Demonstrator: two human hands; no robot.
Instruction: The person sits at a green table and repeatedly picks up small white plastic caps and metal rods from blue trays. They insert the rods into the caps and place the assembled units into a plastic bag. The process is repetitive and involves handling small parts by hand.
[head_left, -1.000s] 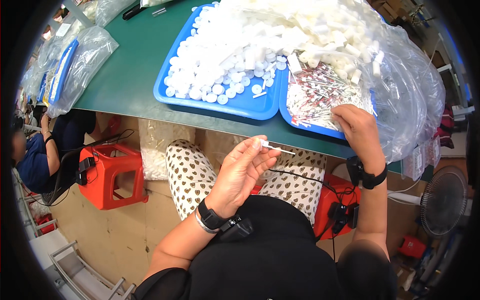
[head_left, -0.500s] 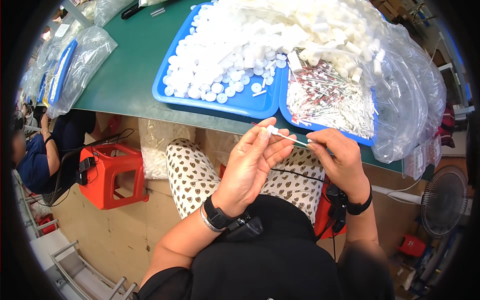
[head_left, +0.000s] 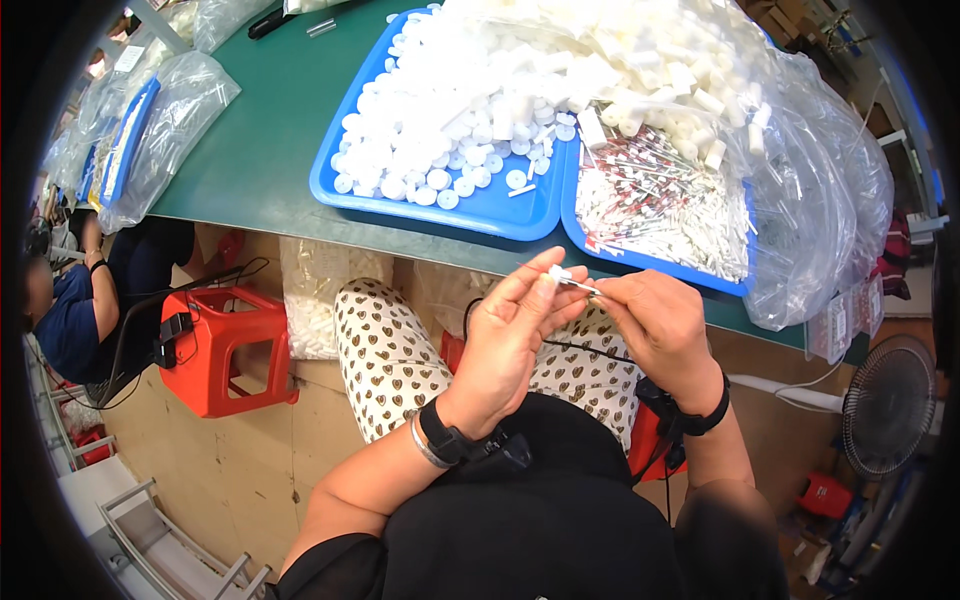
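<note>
In front of my lap, above the floor side of the table edge, my left hand (head_left: 505, 335) pinches a small white plastic piece (head_left: 559, 273) between thumb and fingers. A thin pale rod (head_left: 582, 287) runs out of that piece toward the right. My right hand (head_left: 655, 318) is closed on the rod's other end with thumb and forefinger, so the two hands share one small part. Just beyond them, a blue tray (head_left: 440, 220) holds many white discs and foam-like cylinders. A second blue tray (head_left: 665, 266), to its right, holds thin rods with white and red parts.
Clear plastic bags (head_left: 810, 230) slump beside the right tray; another bag (head_left: 190, 115) lies on the green table (head_left: 265, 130) at left. A red stool (head_left: 225, 350) stands left of my legs. A person (head_left: 75, 310) sits at far left. A fan (head_left: 885, 405) is at right.
My right hand has moved left, closer to my left hand, and less of the rod shows between them. The white piece has shifted slightly right and down.
</note>
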